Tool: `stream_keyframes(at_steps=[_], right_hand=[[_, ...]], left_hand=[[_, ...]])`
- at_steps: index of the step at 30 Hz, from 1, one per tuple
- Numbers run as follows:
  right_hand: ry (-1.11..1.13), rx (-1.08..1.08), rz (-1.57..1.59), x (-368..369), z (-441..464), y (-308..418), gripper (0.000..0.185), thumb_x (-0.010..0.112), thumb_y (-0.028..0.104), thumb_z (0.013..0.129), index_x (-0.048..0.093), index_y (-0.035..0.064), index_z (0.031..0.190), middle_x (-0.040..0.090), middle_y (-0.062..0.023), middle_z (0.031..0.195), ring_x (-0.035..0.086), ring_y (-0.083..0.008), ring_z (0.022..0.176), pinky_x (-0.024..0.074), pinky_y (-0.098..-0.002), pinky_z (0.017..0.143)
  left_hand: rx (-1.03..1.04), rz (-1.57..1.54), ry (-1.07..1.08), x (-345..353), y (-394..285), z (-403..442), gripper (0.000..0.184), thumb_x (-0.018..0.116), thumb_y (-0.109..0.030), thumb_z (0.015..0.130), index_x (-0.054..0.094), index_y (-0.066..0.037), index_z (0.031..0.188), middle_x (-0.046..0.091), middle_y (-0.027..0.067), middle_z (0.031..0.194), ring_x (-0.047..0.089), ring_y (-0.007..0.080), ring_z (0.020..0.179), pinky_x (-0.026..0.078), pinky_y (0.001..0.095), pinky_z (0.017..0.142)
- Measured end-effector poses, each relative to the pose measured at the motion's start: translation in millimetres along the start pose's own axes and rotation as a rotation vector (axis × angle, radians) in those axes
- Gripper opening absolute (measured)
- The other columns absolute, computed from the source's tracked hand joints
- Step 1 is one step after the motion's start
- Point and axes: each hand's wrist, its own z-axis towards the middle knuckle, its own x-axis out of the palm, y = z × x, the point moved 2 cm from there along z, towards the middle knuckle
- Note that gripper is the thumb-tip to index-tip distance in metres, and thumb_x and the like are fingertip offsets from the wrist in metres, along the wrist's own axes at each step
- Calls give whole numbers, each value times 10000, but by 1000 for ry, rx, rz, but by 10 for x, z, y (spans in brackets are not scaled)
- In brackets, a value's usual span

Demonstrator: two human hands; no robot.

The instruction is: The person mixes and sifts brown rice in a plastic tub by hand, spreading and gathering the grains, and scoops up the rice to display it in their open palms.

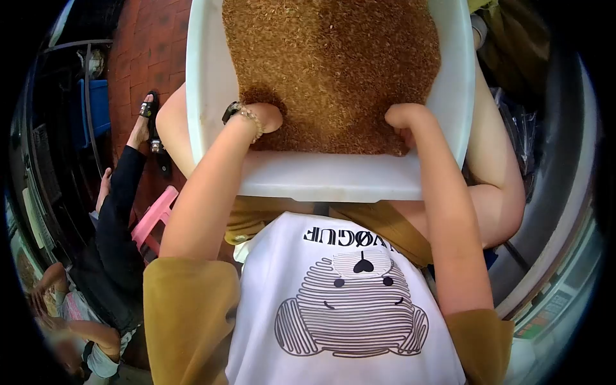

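A large white tub [327,176] holds a wide heap of loose brown shredded material [333,70]. My left hand [264,117] is sunk into the near left part of the heap, and its fingers are hidden in the material. A dark band and a beaded bracelet circle that wrist. At the near right of the heap, my right hand [404,119] bends down into the material, its fingertips hidden. Both forearms reach over the near rim of the tub.
Left of me, a person in black trousers [115,224] sits near a pink plastic stool [154,218]. A blue crate [95,112] stands beside the red brick floor [138,54]. Dark plastic bags [523,131] lie at the right, beyond my leg.
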Motion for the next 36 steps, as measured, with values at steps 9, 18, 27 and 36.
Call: stream_keyframes(at_steps=[9, 18, 27, 36], right_hand=[[195, -10, 304, 70, 180, -96, 533, 390, 241, 890, 364, -188, 1206, 517, -331, 1079, 604, -387, 918, 544, -462, 733], [261, -175, 671, 191, 154, -2, 215, 412, 223, 880, 419, 20, 810, 395, -81, 787, 470, -229, 687, 516, -444, 787], [365, -194, 936, 342, 159, 133, 448, 329, 204, 892, 368, -61, 1251, 375, -182, 1333, 449, -291, 1133, 433, -465, 923], [410, -392, 1004, 463, -118, 353, 467, 259, 184, 895, 368, -37, 1292, 415, -191, 1324, 439, -305, 1199, 364, -498, 989]], left_hand=[[-262, -1219, 113, 39, -8, -96, 504, 348, -223, 869, 354, 84, 1269, 522, 261, 1175, 663, 335, 742, 523, 459, 707], [-276, -1579, 60, 28, -77, -141, 580, 421, -228, 858, 252, 81, 1319, 275, 291, 1327, 472, 452, 1095, 545, 489, 772], [-259, -1749, -91, 23, -235, -197, 382, 444, -215, 851, 376, 33, 1133, 411, 182, 1035, 458, 294, 963, 489, 518, 851], [-51, -1831, -20, 37, -303, -166, 498, 341, -230, 875, 356, 51, 1286, 403, 194, 1332, 360, 290, 1251, 280, 533, 1027]])
